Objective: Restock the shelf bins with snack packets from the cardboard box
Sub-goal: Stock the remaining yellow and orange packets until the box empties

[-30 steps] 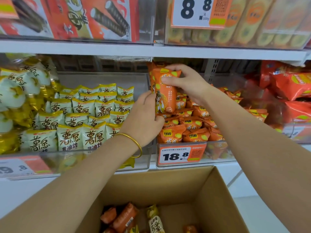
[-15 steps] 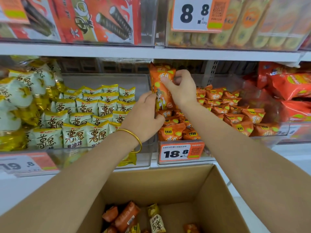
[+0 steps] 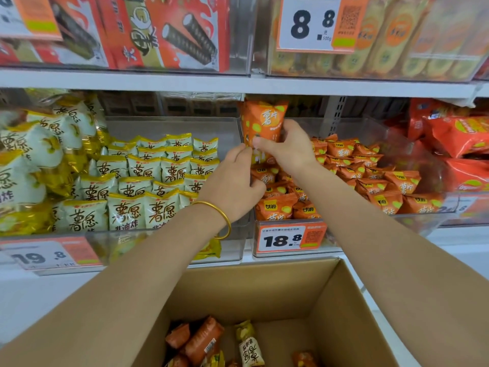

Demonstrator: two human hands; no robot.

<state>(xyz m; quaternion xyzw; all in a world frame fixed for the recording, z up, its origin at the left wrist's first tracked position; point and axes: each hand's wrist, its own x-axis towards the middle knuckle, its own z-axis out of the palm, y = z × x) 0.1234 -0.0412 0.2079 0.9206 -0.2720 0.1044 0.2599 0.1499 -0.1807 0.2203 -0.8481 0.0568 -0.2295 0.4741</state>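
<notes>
Where the right hand (image 3: 289,151) grips, the glossy packet (image 3: 264,120) narrows.

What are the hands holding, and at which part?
Both hold one tall orange snack bag: the right hand grips its lower half from the right side, the left hand pinches its lower left edge.

Cardboard box (image 3: 238,287) before, below bins; packets (image 3: 203,337) in box; left bin (image 3: 172,127) beside right bin (image 3: 397,144).
</notes>
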